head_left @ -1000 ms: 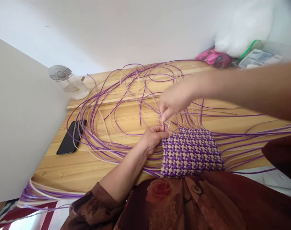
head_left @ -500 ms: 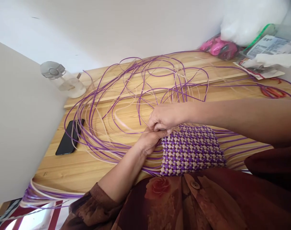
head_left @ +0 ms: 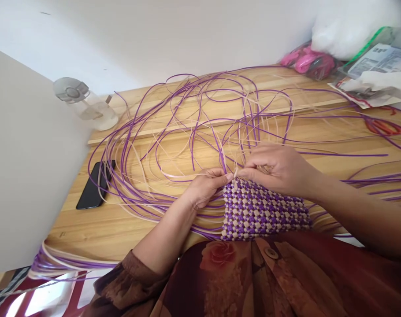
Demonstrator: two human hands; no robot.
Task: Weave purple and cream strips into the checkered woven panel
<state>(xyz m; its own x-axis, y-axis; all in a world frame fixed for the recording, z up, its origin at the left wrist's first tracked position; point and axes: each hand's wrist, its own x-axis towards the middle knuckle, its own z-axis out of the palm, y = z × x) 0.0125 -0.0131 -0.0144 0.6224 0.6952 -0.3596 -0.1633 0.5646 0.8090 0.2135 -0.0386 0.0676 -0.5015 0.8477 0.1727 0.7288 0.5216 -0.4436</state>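
Observation:
A woven panel (head_left: 263, 211) in purple and beige checks lies at the table's front edge, against my clothing. Long purple and beige strands (head_left: 131, 132) run out from it and loop across the table. At the panel's upper left corner, my left hand (head_left: 209, 185) pinches strands between thumb and index finger. My right hand (head_left: 273, 167) is just to the right, over the panel's top edge, its fingers closed on a beige strand. A small beige loop stands up between the two hands.
A black phone (head_left: 96, 185) lies on the wooden table (head_left: 78, 229) at left, below a clear bottle (head_left: 98, 114). At right are red-handled scissors (head_left: 384, 127), a pink bundle (head_left: 309, 60) and papers (head_left: 375, 61). More strands hang over the left edge.
My right hand has moved right, away from my left hand, and now draws on a beige strand. The panel's upper left corner is uncovered. The view has shifted slightly.

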